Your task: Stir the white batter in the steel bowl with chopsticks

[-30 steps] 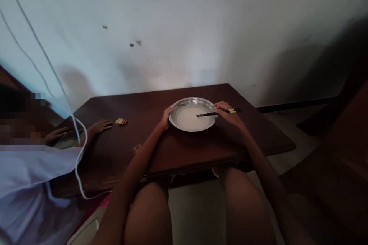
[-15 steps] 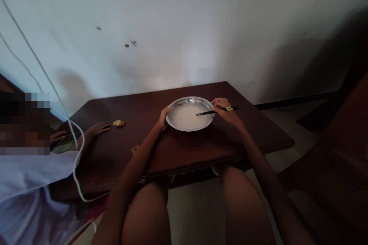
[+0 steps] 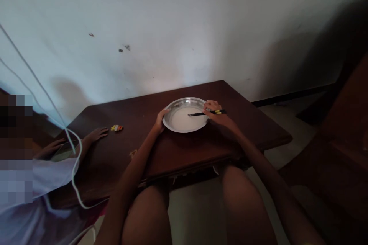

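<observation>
A round, shallow metal basin (image 3: 172,125) stands on the dark brown table, with a whitish, milky-looking content (image 3: 185,119) inside. My left hand (image 3: 161,119) is closed on the basin's left rim, thumb on top. In my right hand (image 3: 213,110), at the right rim, is a pair of black chopsticks (image 3: 198,114) with yellow bands near the back end. Their tips point left over the middle of the basin, at or just above the pale content. I cannot tell whether they touch it.
The table (image 3: 184,153) stands against a stained white wall (image 3: 161,26). On its left lie a small yellow and orange trinket (image 3: 117,128) and another person's hands (image 3: 99,134) beside a flat screen device (image 3: 64,152). White cables (image 3: 75,183) hang at the left.
My right hand and the chopsticks have moved left, their tips shifting further left within the basin. My left hand stays on the rim. The whole view has also shifted slightly.
</observation>
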A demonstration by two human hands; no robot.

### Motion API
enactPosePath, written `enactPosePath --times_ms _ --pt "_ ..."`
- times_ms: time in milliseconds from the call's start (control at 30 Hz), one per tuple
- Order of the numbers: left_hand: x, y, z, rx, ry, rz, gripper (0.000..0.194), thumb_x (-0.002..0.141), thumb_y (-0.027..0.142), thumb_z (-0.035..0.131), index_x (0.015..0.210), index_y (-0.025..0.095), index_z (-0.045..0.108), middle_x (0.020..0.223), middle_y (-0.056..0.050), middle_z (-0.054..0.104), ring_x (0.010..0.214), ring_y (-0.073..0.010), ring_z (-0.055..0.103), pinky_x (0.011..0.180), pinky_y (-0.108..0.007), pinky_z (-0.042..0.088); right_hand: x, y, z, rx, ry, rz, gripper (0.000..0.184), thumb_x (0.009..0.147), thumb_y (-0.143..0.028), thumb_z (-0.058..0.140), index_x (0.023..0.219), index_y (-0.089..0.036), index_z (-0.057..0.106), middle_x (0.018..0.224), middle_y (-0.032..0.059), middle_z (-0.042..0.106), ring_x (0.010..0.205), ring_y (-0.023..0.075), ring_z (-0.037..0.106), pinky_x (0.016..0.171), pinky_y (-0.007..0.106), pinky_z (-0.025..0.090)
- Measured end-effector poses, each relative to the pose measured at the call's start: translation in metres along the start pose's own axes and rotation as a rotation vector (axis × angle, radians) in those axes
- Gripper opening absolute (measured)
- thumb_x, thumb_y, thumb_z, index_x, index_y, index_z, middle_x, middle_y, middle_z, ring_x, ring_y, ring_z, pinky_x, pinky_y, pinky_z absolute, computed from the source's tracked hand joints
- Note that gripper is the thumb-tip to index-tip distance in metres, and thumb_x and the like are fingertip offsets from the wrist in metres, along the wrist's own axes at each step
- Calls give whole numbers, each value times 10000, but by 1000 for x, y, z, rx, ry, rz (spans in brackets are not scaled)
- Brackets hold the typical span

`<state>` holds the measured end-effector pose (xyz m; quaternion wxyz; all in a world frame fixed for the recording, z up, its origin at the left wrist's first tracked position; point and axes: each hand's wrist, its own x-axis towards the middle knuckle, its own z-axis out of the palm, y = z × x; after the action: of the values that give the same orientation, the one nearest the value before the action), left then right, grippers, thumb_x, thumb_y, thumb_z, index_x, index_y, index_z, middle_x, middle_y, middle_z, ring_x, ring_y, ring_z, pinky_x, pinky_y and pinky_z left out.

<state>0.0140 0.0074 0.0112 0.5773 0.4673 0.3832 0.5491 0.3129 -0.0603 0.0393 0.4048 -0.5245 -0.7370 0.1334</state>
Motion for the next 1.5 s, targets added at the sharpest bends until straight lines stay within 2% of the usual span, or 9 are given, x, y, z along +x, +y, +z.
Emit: enactPosePath --times_ms 167,300,433,600,733,1000,1167,1333,1500 --pt "0 1 0 10 -15 -8 432 629 431 820 979 182 781 947 -88 827 1072 -385 751 876 -415 575 8 18 -14 75 75 5 165 904 -265 600 765 -275 689 1125 79 785 1227 321 649 1190 552 450" --pt "1 0 1 10 -9 -11 424 614 429 823 957 183 781 901 -77 817 1039 -372 753 840 -392 566 9 21 -23 167 -10 6 217 884 -289 608 679 -262 674 1144 72 787 1272 315 653 1210 552 437" --pt "-1 0 2 9 -15 3 410 632 417 813 966 179 795 964 -88 830 1035 -359 746 845 -390 566 3 11 -17 169 -138 -44 165 909 -376 684 802 -286 772 1281 69 756 1368 328 610 1234 568 438" --pt "0 -1 2 -21 -12 7 391 637 404 811 952 173 787 904 -85 800 976 -339 727 843 -393 547 -4 -1 -4 24 -152 -56 102 956 -366 708 922 -304 782 1377 78 709 1405 352 588 1245 626 420" --pt "2 -4 0 -37 -16 12 358 634 388 831 918 177 779 868 -73 790 968 -335 731 852 -393 550 -4 2 -4 17 -145 -57 104 965 -346 683 930 -292 765 1409 83 688 1436 350 577 1274 616 395" --pt "7 -9 -3 -38 -40 14 431 623 412 822 980 173 786 985 -92 828 1068 -374 737 883 -406 548 -2 16 4 72 -64 -41 180 955 -426 661 940 -292 781 1390 98 706 1438 354 558 1257 597 415" --pt "8 -11 -5 -18 -51 32 378 652 424 817 949 196 761 897 -54 787 966 -322 723 841 -379 530 6 27 -10 175 25 -8 219 921 -456 679 789 -287 723 1260 82 763 1380 347 591 1268 577 397" --pt "5 -7 -1 -38 -28 29 410 608 422 831 934 182 774 893 -54 789 918 -295 705 805 -357 517 4 22 -22 234 -88 -64 237 884 -448 715 716 -282 706 1286 81 759 1427 356 560 1284 585 377" --pt "2 -2 2 -34 -49 21 423 619 403 827 966 164 782 948 -94 811 1008 -359 732 883 -414 548 -4 7 -5 129 -114 -142 173 948 -425 703 862 -292 771 1341 89 717 1412 360 571 1260 609 397"
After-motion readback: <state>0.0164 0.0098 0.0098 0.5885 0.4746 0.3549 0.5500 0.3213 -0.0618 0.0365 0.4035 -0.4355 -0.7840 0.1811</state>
